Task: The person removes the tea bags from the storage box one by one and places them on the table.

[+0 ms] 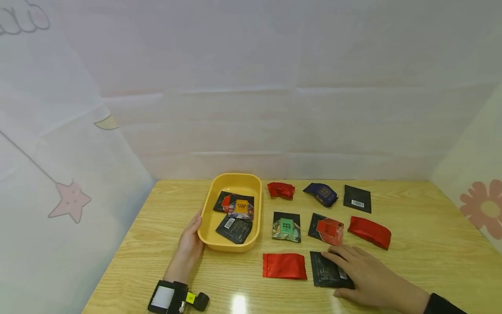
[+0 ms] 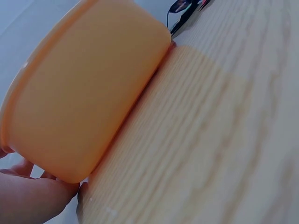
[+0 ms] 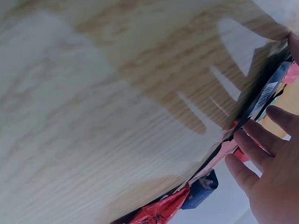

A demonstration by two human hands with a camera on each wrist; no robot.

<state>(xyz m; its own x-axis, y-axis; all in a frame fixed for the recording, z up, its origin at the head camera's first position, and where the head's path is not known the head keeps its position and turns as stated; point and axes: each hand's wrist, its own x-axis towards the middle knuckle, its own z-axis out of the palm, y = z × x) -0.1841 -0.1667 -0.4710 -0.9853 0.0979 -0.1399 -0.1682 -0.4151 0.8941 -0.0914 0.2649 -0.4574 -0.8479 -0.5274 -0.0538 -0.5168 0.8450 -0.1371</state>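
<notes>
My left hand [image 1: 190, 244] holds the left side of a yellow plastic tray [image 1: 231, 247], its fingers against the wall and rim. Inside lie a few flat packets, among them one with an orange label [image 1: 241, 207] and a black one with a barcode [image 1: 234, 230]. My right hand [image 1: 366, 277] reaches over a flat black packet [image 1: 325, 271] at the front right, thumb on the near side and fingers at its far edge. The right wrist view shows those fingers [image 3: 262, 142] spread and fairly straight, beside the packet's barcode.
Right of the tray lie a green-label packet [image 1: 286, 226], a red-label packet [image 1: 328, 230], red pouches [image 1: 284, 266] [image 1: 369, 232] [image 1: 281, 190], a dark blue pouch [image 1: 322, 193] and another black packet [image 1: 357, 198]. A pale cloth backdrop [image 1: 251, 131] rises behind the wooden table [image 1: 157, 226].
</notes>
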